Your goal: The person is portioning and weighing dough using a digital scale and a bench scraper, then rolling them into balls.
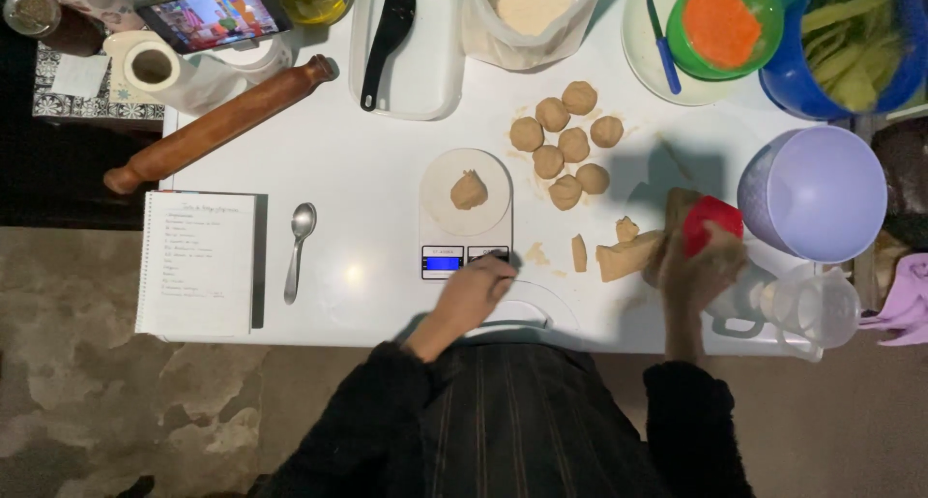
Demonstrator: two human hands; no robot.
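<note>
My left hand (474,290) reaches to the front of a small kitchen scale (440,229), fingertips touching its button area beside the lit blue display. A lump of dough (469,190) lies on the scale's round plate. My right hand (698,266) grips a red scraper (712,221) and rests against a log of dough (626,256) on the white table (358,169). Small cut dough pieces (579,252) lie between the scale and the log. Several rolled dough balls (565,145) are grouped behind them.
A wooden rolling pin (220,124), notebook (198,262) and spoon (299,247) lie at left. A phone (214,14), paper roll, lidded box with black spatula (389,36) and flour bag (532,10) stand at the back. Bowls (814,190), a measuring jug (807,309) sit right.
</note>
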